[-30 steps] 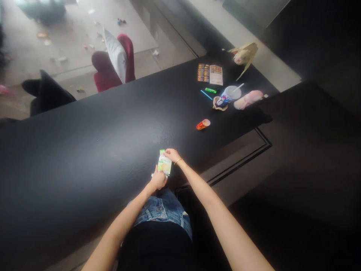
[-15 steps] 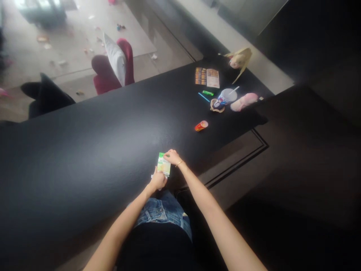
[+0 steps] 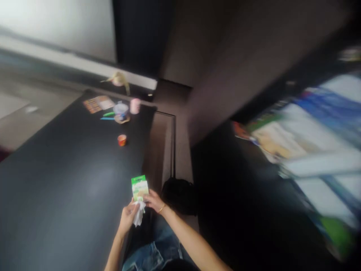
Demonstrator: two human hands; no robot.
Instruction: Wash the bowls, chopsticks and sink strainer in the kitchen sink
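Note:
A small green and white packet (image 3: 139,185) is held over the table's front edge, its green end pointing away from me. My right hand (image 3: 153,201) grips its lower right side, fingers lying across the front. My left hand (image 3: 128,216) is closed on a crumpled white tissue (image 3: 139,215), which hangs just below the packet. Whether the left fingers also touch the packet, I cannot tell. Farther up the dark table (image 3: 81,184), an orange-red cup (image 3: 122,140) stands upright. The print on the packet is too blurred to read.
At the table's far end are a patterned cup (image 3: 120,109), a pink object (image 3: 135,105), an open booklet (image 3: 98,103), a green stick (image 3: 108,114) and a blue one (image 3: 107,119). A black bag (image 3: 179,195) is right of the table. Blurred packages (image 3: 316,158) fill the right side.
My view has swung right, bringing the packages and bag into sight. My right hand has moved from the packet's top to its lower side. More of the tissue shows in my left hand.

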